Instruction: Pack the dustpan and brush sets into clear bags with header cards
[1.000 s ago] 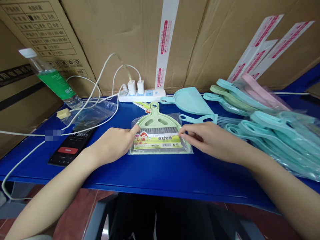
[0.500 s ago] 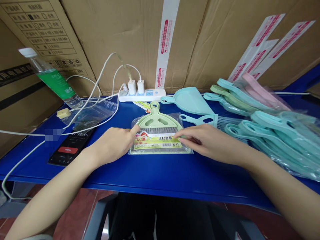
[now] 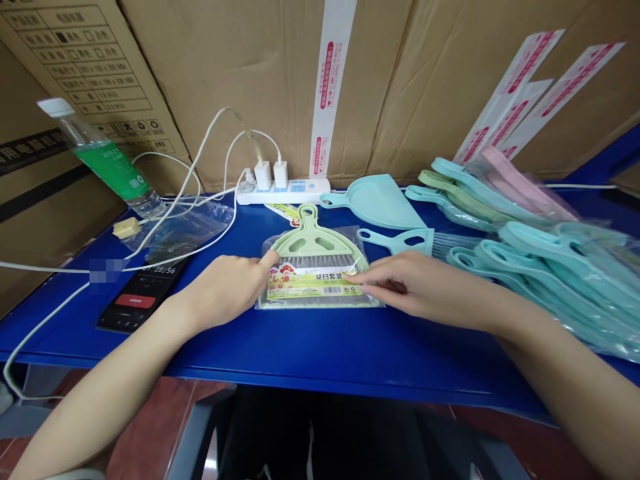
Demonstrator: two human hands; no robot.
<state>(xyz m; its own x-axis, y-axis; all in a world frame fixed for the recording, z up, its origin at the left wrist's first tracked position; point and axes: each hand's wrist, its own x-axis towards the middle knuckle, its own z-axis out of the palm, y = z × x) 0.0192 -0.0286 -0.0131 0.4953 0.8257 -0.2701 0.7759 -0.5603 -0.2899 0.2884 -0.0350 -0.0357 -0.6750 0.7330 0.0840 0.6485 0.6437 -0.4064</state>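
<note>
In front of the power strip (image 3: 317,191), the bagged green set (image 3: 313,238) might skid under uneven pressure: left hand (image 3: 227,287) curled at its edge, right hand (image 3: 433,287) with fingers (image 3: 387,269) barely parted over its label (image 3: 310,285), any grip impossible to tell

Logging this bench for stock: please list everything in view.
bagged dustpan set: 1, pale green, centre
other bagged tools: several, blue, green, pink, right
dustpan: 1, light blue, back right of set
brush: 1, light blue, before dustpan
card: 1, yellow, behind set
power strip: 1, white, back
chargers: 2, white, on strip
cables: several, white, mostly left
bottle: 1, clear, left back
plastic bag: 1, clear, near bottle
block: 1, yellowish, near bottle
phone: 1, black, left
boxes: several, brown, behind
table: 1, blue, underneath
floor: 1, red, below
left hand: 1, bare, at set's left
right hand: 1, bare, at set's right
</note>
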